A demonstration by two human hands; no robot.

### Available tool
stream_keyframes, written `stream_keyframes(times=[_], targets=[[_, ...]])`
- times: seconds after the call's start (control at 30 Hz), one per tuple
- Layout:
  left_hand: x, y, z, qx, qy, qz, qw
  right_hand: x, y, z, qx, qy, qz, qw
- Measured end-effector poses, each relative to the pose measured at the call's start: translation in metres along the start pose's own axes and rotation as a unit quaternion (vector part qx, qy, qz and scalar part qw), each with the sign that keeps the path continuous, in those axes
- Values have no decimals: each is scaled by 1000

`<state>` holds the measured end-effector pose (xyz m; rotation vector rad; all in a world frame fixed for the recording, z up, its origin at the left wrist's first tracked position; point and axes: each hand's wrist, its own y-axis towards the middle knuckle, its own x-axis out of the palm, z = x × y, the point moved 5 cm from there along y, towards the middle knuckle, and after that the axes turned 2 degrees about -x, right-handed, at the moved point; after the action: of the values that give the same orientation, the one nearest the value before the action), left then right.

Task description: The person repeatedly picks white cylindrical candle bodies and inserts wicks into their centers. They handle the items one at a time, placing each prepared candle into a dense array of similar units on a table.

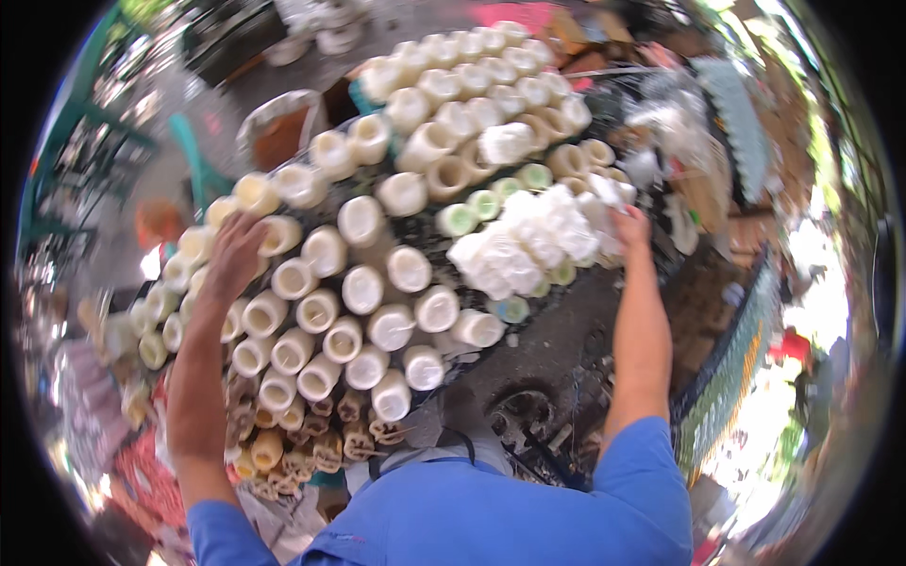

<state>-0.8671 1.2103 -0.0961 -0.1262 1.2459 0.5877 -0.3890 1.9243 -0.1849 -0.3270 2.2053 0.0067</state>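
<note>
Hands on dozens of cream yarn cones (363, 289): left hand (234, 253) spread flat, right hand (630, 229) gripping white fluff (524, 238).

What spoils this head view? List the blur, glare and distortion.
Head view: fisheye bends everything toward a black rim; edges smear into blur; sunlight blows out the lower right and the white fibre clump; the cream spools, left hand and right hand stay fairly sharp.

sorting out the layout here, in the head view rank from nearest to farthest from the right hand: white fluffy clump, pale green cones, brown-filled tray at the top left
1. White fluffy clump: just left of the right hand.
2. Pale green cones: further left, past the clump.
3. Brown-filled tray: far upper left, beyond the cream spools.
</note>
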Motion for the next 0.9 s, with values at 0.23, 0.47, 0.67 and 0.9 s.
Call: stream_keyframes(times=[0.23,0.47,0.67,0.9], targets=[[-2,-1,-5,2,-18,-26,999,-83,-5,-38,-33,412,59,909],[-5,1,-6,19,-41,-13,999,-25,-263,-284,-190,549,-211,786],[-7,2,-13,73,-22,6,997,181,-465,-418,-482,163,-216,833],[3,4,-27,60,-100,-16,993,233,-507,-442,-641,60,-162,748]])
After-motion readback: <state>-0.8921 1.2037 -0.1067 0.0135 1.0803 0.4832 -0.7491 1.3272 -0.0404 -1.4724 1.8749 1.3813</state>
